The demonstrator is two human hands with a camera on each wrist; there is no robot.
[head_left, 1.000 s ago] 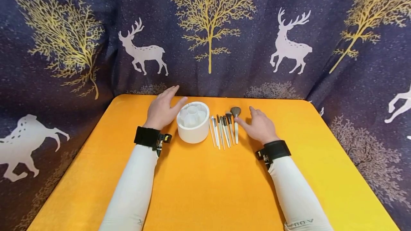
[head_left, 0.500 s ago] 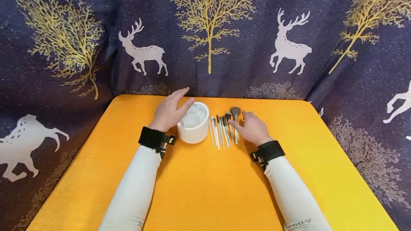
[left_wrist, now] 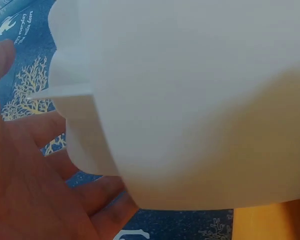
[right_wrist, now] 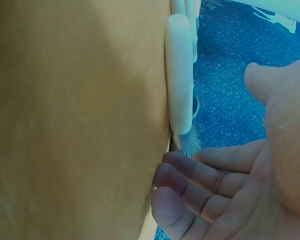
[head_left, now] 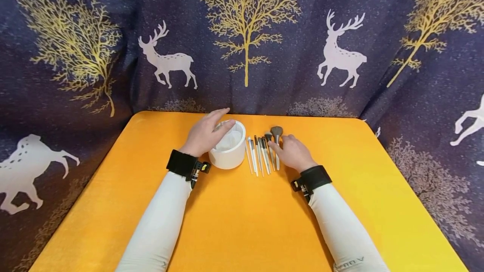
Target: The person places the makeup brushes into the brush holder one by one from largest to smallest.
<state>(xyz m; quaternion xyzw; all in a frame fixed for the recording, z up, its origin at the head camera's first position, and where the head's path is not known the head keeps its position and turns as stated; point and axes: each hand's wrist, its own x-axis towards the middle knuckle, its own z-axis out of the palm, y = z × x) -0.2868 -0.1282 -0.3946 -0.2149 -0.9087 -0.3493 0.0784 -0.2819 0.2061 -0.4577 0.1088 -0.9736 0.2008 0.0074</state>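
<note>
A round white organizer (head_left: 227, 158), with thin dividers inside, stands at the back middle of the table. My left hand (head_left: 206, 137) is at its left side, thumb stretched over the rim and fingers extended behind. In the left wrist view, the fingers (left_wrist: 100, 192) reach past the pale wall of the organizer (left_wrist: 190, 100). Several makeup brushes (head_left: 260, 158) lie side by side to its right, bristles away from me. My right hand (head_left: 295, 153) is beside the rightmost one, a large fluffy brush (head_left: 277, 131); its fingertips (right_wrist: 167, 202) are loosely bent at the tabletop, thumb apart.
An orange cloth (head_left: 242, 221) covers the table. Behind its far edge hangs a dark blue curtain (head_left: 272, 100) printed with deer and golden trees. Both wrists carry black straps (head_left: 183, 163) with small cameras.
My left hand has moved right, its thumb now over the organizer's rim. My right hand has moved left to the large brush, with its fingers drawn in. Organizer and brushes have stayed in place.
</note>
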